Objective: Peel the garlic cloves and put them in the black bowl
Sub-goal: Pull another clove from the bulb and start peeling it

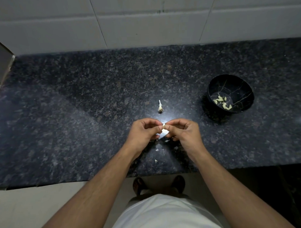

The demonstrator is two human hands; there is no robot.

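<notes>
The clove point(163, 125) is pinched between the curled fingers of the left hand point(143, 131) and right hand point(184, 129), seemingly half-skinned, so strip the skin away over the bench point(78, 116), then drop it in the bowl point(230, 93) to the fingers' right.

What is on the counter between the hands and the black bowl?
Nothing: in the head view, the dark counter lies bare between the right hand and the black bowl. The garlic stem sits further left.

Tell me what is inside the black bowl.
The black bowl holds several peeled garlic cloves on its bottom. The near wall hides part of the floor.
</notes>
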